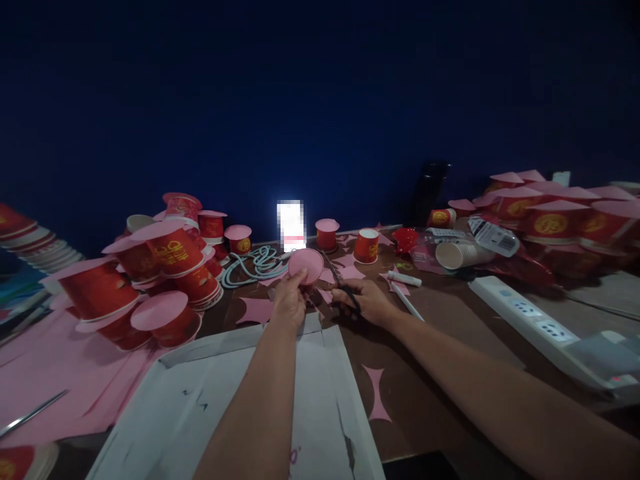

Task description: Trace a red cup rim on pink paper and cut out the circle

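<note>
My left hand [290, 301] is closed around a red paper cup topped with a pink paper disc [309, 264], its thumb pressed on the disc. Only a little of the cup's red side shows below the disc. Just to the right, my right hand [369, 302] grips scissors [352, 298] by their black handles. The dark blades point up and away, close to the disc's right edge; whether they touch it I cannot tell. Pink paper offcuts [350, 272] lie around both hands. Beneath my left forearm is a white cardboard sheet [220, 393].
Red cups with pink tops [175, 250] are piled at left, and more [550, 213] at right. A power strip [520, 313], a white marker [407, 303], a pale coiled cable [257, 263] and a lit phone [291, 223] are on the table. Pink sheets [75, 380] lie front left.
</note>
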Tool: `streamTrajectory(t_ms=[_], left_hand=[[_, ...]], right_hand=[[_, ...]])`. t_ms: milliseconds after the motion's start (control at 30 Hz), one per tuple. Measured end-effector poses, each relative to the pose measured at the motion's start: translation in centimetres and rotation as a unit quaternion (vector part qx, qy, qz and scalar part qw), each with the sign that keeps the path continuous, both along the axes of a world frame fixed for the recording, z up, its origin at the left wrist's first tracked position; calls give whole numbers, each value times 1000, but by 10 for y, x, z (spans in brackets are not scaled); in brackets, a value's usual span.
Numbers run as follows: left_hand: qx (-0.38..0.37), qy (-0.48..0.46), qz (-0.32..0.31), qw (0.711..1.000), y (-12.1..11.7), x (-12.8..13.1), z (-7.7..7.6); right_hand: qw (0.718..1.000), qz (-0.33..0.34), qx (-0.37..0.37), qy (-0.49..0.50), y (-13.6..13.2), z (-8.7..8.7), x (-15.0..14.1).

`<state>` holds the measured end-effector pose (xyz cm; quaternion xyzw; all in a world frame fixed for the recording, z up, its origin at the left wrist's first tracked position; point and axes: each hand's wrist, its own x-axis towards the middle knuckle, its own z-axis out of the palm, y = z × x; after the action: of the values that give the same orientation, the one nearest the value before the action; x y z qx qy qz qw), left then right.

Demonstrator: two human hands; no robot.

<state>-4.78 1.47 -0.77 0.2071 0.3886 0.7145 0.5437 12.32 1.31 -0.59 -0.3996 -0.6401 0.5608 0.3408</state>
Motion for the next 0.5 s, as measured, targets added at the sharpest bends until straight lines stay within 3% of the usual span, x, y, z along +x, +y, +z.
streamTrajectory(t_ms=[267, 500], left_hand=[[-21, 1, 13, 1000, 0, 1, 0], [-2, 17, -28, 999, -3, 3, 1]], right_hand=[[1000, 13, -9, 7, -1, 2, 2], [1000, 13, 0, 4, -4, 5, 1]])
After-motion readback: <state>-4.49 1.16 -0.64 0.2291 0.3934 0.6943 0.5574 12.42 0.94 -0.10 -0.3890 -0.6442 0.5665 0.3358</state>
